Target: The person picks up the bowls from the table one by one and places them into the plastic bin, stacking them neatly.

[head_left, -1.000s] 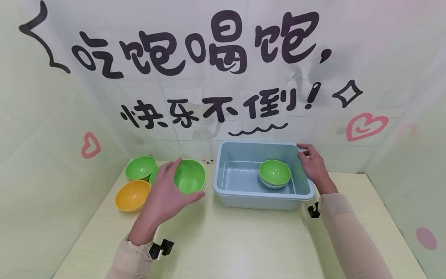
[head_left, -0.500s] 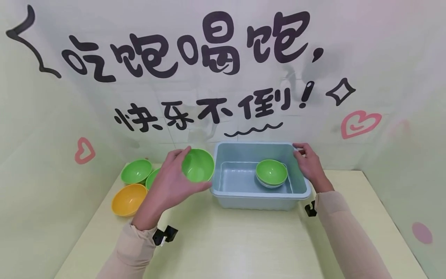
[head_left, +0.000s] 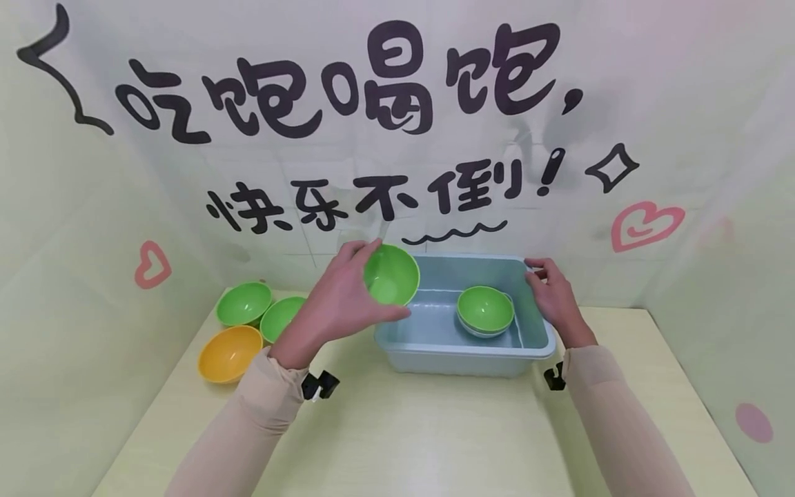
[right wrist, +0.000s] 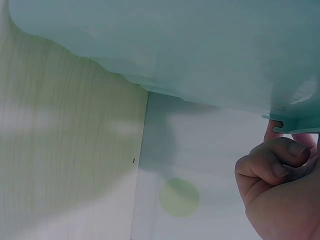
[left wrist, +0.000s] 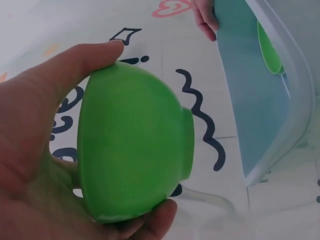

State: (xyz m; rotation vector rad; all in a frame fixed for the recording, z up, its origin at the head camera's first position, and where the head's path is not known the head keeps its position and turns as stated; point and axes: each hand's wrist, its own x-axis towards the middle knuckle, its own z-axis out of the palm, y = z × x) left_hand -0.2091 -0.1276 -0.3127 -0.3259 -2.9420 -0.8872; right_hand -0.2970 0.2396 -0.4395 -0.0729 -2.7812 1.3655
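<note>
When the bench (head_left: 435,428) is inspected from the left, an orange bowl (head_left: 230,354) is found first, set on the surface with its hollow facing up. Just behind it, a rear green bowl (head_left: 244,304) is seen, likewise rested hollow upward. To the right of these two, a middle green bowl (head_left: 279,317) is noted, partly covered in the head view by the left grip (head_left: 341,293).

By the left grip, a held green bowl (head_left: 393,275) is grasped, with thumb and fingers set against opposite sides of it. The bowl is suspended off the bench and tilted, its hollow turned toward the head camera and its foot pointed away. In the head view, the rear left corner of a light blue basin (head_left: 453,360) is covered by this bowl; in the left wrist view, a gap is shown between the two. Whether any part of the bowl is placed over the basin's interior cannot be fairly judged from these angles.

The basin is stood upright on the bench. Inside, toward its right-hand end, a nested green bowl (head_left: 486,309) is set hollow upward on a pale bowl (head_left: 487,333), of which only a narrow band is exposed. At the basin's rear right corner, the rim is pinched by the right grip (head_left: 555,297), its fingers curled.
</note>
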